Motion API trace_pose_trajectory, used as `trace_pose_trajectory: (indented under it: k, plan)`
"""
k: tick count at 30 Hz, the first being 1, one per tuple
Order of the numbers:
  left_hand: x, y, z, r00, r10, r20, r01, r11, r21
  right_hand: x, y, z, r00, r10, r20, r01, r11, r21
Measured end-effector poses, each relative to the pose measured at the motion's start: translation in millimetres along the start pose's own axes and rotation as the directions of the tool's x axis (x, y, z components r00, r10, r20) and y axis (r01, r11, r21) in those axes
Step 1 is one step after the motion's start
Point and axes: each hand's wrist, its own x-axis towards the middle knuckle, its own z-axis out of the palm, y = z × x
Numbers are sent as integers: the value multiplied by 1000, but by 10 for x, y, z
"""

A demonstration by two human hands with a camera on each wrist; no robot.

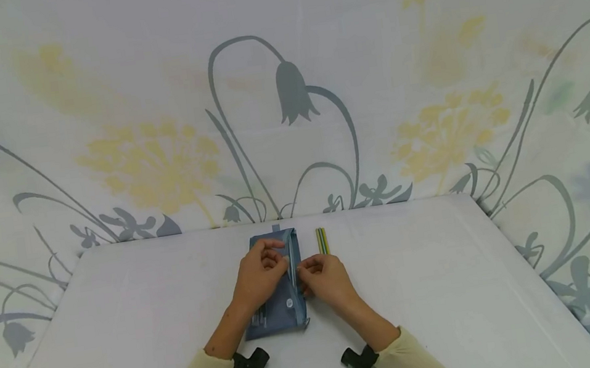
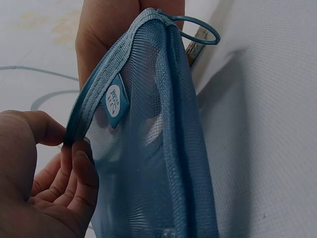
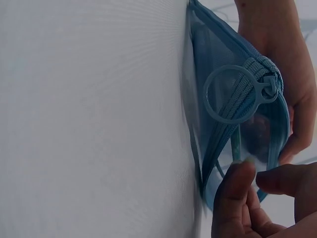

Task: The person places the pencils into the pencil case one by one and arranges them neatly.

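Observation:
A blue mesh zip pouch [image 1: 280, 316] lies on the table in the head view, with its zip open along the right side. My left hand [image 1: 262, 275] is over the pouch and pinches the zipper edge [image 2: 81, 116], drawing it up. At the opening, my right hand [image 1: 330, 279] has its thumb and fingertips close together. A thin green strip [image 3: 236, 141] inside the pouch reaches one right fingertip; whether these fingers grip it is unclear. The round zip pull [image 3: 208, 94] hangs at the pouch's end. A small white-printed tag [image 2: 114, 99] sits beside the zip.
Several green and yellow pencil-like sticks [image 1: 322, 240] lie just beyond my right hand. The white table [image 1: 426, 291] ends at a floral cloth backdrop [image 1: 268, 150]. Black wrist-worn devices [image 1: 360, 360] sit under both forearms.

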Motion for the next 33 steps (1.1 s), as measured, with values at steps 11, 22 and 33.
trace_pose_trajectory:
  k: [11,22,33]
  plan:
    - [-4,-31,14,1000,-3,-16,3,1000,31,29,-29,-118,997,-73,-25,69,991,-112]
    - [-2,-34,0,1000,-4,-9,4,1000,15,123,1,-481,985,-115,-129,64,935,-349]
    - [-2,-19,-11,1000,-13,6,13,1000,-14,167,76,-616,988,-33,-154,-48,869,-492]
